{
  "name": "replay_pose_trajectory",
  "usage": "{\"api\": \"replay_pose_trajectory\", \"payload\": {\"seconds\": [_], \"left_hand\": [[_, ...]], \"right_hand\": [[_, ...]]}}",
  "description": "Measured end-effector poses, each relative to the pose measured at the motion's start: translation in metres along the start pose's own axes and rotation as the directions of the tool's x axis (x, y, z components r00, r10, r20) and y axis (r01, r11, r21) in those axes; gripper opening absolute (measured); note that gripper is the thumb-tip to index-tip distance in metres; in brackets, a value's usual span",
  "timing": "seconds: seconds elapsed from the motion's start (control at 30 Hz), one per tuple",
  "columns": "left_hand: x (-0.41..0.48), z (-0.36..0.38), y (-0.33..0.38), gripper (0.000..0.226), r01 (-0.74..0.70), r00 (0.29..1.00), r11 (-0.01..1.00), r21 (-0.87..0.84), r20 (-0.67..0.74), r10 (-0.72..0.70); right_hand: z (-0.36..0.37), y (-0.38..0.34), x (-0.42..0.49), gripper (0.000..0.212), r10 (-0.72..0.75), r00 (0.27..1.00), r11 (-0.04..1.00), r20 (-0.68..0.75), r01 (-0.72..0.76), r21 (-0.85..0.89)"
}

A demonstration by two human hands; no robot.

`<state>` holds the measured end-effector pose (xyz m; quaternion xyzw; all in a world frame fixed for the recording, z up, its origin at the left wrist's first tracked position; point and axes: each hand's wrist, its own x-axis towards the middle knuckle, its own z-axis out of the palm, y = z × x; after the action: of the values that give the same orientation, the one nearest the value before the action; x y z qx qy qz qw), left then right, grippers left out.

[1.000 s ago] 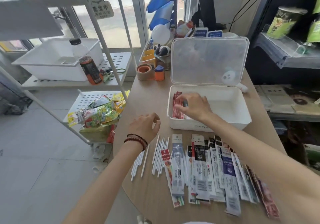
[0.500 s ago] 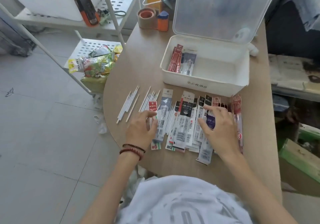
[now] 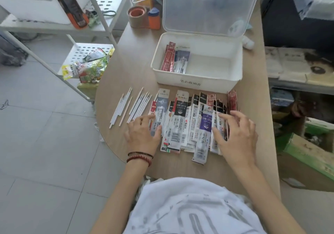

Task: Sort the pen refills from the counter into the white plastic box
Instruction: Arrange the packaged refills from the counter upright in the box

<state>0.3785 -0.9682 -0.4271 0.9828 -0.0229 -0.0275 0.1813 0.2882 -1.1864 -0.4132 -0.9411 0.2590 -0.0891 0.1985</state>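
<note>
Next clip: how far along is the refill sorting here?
Early. Done: a few packs lie at the left end of the white box, the rest of it bare. In hand: the left hand and right hand rest on the packet row on the counter, nothing lifted. Left: that whole row and the loose white refills beside it.

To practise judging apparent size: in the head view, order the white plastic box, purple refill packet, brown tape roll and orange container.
1. white plastic box
2. purple refill packet
3. brown tape roll
4. orange container, close to the roll; both sit farther away.
</note>
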Motion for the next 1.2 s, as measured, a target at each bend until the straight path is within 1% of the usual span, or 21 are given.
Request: {"api": "replay_pose_trajectory", "payload": {"seconds": [0.13, 0.23, 0.3, 0.47, 0.57, 0.7, 0.87, 1.0, 1.1, 1.2], "left_hand": [[0.0, -0.001, 0.008, 0.034, -0.022, 0.999, 0.999, -0.032, 0.023, 0.023], [0.001, 0.0, 0.016, 0.033, -0.052, 0.997, 0.997, -0.05, 0.051, 0.055], [0.001, -0.001, 0.02, 0.034, -0.061, 0.996, 0.994, -0.091, 0.065, 0.067], [0.001, -0.002, 0.033, 0.036, -0.098, 0.985, 0.98, -0.172, 0.125, 0.12], [-0.001, -0.001, 0.045, 0.042, -0.114, 0.972, 0.97, -0.213, 0.179, 0.154], [-0.004, -0.002, 0.059, 0.057, -0.117, 0.956, 0.972, -0.205, 0.24, 0.166], [-0.005, -0.001, 0.075, 0.072, -0.126, 0.949, 0.977, -0.175, 0.265, 0.17], [-0.004, 0.006, 0.087, 0.082, -0.156, 0.95, 0.977, -0.147, 0.249, 0.189], [0.0, 0.009, 0.093, 0.087, -0.118, 0.95, 0.979, -0.169, 0.268, 0.161], [0.006, 0.011, 0.096, 0.093, 0.005, 0.944, 0.966, -0.26, 0.321, 0.081]], "right_hand": [[-0.001, 0.009, -0.001, 0.047, 0.098, 0.993, 0.995, 0.059, -0.097, -0.015], [0.001, 0.013, -0.004, 0.054, 0.158, 0.978, 0.985, 0.137, -0.166, 0.048], [0.004, 0.013, -0.005, 0.056, 0.162, 0.974, 0.979, 0.156, -0.178, 0.099], [0.002, 0.016, -0.006, 0.056, 0.14, 0.98, 0.978, 0.145, -0.16, 0.136], [0.001, 0.018, -0.006, 0.055, 0.13, 0.98, 0.98, 0.152, -0.15, 0.129], [0.0, 0.02, -0.004, 0.055, 0.119, 0.979, 0.98, 0.166, -0.142, 0.136], [0.0, 0.017, -0.003, 0.054, 0.11, 0.98, 0.98, 0.165, -0.135, 0.149], [0.0, 0.017, -0.004, 0.055, 0.1, 0.98, 0.981, 0.172, -0.126, 0.147], [0.0, 0.018, -0.003, 0.055, 0.101, 0.979, 0.979, 0.176, -0.129, 0.157], [0.0, 0.018, -0.003, 0.055, 0.1, 0.98, 0.978, 0.172, -0.129, 0.162]]}}
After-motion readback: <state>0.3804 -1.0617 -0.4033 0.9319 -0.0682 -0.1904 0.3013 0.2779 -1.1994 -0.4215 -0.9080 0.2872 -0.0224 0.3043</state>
